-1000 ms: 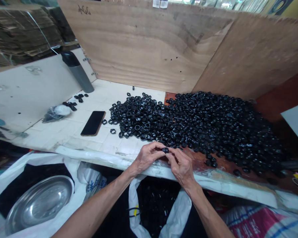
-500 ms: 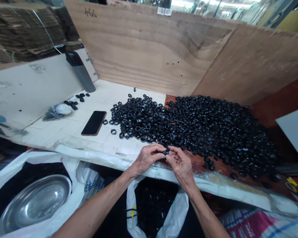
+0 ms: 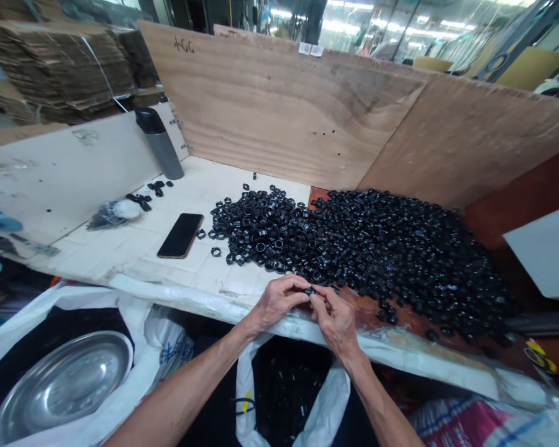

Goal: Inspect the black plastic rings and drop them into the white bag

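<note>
My left hand [image 3: 281,300] and my right hand [image 3: 334,314] meet over the front edge of the bench. Between their fingertips is a small black plastic part [image 3: 310,290], pinched from both sides and partly covered by the fingers. Just beyond lies a heap of black ring-shaped parts [image 3: 270,226], which runs into a larger pile of small black parts [image 3: 400,248] on the right. Below my hands hangs an open white sack [image 3: 245,397] holding more black pieces.
A phone [image 3: 181,236] lies left of the heap. Behind it a grey bottle [image 3: 164,149] stands by the side board, near a plastic bag [image 3: 114,213]. A plywood wall [image 3: 279,105] closes off the back. At lower left, a metal bowl [image 3: 69,385] sits in another white sack.
The head view has tilted up slightly, so the scene sits lower. My right fingers have shifted a little around the small black part; both hands stay together at the bench edge.
</note>
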Tool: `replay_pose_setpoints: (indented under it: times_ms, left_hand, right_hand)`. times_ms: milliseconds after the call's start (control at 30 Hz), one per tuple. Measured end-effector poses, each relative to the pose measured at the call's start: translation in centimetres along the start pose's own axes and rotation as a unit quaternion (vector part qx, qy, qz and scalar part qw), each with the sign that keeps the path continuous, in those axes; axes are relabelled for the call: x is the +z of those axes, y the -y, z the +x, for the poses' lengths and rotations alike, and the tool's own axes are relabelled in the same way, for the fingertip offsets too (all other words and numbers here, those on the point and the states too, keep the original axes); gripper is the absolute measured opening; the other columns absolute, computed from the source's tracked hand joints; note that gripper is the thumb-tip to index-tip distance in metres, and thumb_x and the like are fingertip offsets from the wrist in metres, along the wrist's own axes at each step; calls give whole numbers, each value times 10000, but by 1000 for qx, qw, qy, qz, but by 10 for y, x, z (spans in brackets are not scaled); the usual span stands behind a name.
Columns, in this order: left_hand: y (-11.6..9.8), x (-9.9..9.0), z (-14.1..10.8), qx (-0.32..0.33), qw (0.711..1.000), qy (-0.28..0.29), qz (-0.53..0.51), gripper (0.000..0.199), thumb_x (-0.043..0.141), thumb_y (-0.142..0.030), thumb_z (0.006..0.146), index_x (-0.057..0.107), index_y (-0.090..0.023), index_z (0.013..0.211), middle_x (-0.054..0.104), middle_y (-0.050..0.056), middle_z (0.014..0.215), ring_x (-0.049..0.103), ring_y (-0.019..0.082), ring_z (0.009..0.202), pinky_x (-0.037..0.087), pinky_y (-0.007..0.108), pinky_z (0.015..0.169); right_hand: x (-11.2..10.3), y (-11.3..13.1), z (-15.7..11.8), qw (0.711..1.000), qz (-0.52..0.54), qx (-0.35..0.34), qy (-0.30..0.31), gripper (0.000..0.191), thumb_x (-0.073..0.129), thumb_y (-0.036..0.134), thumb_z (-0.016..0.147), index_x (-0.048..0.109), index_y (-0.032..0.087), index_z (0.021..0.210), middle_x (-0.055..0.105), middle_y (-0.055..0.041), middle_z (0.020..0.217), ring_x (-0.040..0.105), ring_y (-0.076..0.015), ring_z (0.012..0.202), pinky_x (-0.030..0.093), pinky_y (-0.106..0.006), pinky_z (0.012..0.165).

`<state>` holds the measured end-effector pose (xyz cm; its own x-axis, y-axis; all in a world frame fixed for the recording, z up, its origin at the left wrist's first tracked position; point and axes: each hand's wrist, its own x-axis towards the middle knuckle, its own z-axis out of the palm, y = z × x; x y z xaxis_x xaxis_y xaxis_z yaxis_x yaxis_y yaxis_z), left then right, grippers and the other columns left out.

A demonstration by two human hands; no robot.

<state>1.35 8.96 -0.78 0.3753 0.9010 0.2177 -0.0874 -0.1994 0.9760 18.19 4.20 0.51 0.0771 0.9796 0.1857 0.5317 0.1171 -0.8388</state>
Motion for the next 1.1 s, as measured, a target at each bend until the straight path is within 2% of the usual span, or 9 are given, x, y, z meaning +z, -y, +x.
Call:
replay_pose_setpoints:
  times_ms: [100,300,400,500,600,733,833,933,1100]
  left_hand:
    - [0,0,0,0,1000,1,2,168,711,-239,828,741,-149,967,706,96,1032,647,203,990,503,344,939]
    - [-1,1,1,-12,1000,-2,-15,180,713,-241,825,736,-145,976,699,97,1036,651,198,979,510,332,920]
    - [-1,1,0,-18,1000,-3,-25,185,717,-252,822,735,-138,967,693,101,1041,654,199,970,517,328,902]
    - [-1,0,0,-31,999,-2,-30,195,724,-255,817,731,-131,967,693,101,1034,654,200,967,515,331,908]
    - [-2,-1,0,-51,998,16,-43,221,719,-277,826,726,-126,987,695,101,1028,662,201,954,531,325,879]
    - [-7,1,-8,21,998,54,23,200,680,-291,865,725,-134,980,708,106,1014,673,203,947,545,328,868]
    - [-5,6,-25,140,979,69,129,167,599,-209,917,694,-155,1044,713,108,1012,672,201,986,547,343,899]
    - [4,10,-45,237,944,75,215,300,513,-107,933,610,-181,1207,694,127,1105,660,206,1048,563,351,892]
    - [10,3,-64,307,894,159,286,445,468,-33,911,513,-170,1332,658,167,1197,608,258,1173,541,406,962]
  right_hand:
    - [-3,0,1,999,-51,12,-1,400,492,416,966,668,177,697,562,12,530,524,-121,482,428,-224,509]
    - [-5,2,-1,998,-54,-14,-5,380,509,415,951,681,165,723,575,4,585,519,-121,520,410,-222,514]
    - [-4,1,-2,999,-19,-23,-12,280,579,408,912,702,156,911,611,0,670,545,-125,558,437,-223,533]
    - [-4,-2,-2,1000,-9,-17,-14,235,604,385,901,689,168,880,614,0,672,549,-128,556,455,-233,548]
    - [-3,-2,-4,999,29,-19,-24,220,617,373,891,675,177,972,652,-31,783,610,-158,648,499,-265,622]
    - [2,8,-21,991,105,85,-14,252,605,436,898,642,189,929,578,22,582,557,-149,519,447,-252,517]
    - [5,22,-37,954,218,204,-32,315,612,501,878,600,191,829,513,51,483,465,-122,426,385,-235,447]
    - [6,32,-50,907,309,285,-23,385,649,533,828,549,192,681,463,56,424,392,-99,383,339,-224,412]
    - [1,31,-66,830,384,399,62,388,698,519,747,527,189,634,495,44,514,366,-76,368,323,-219,368]
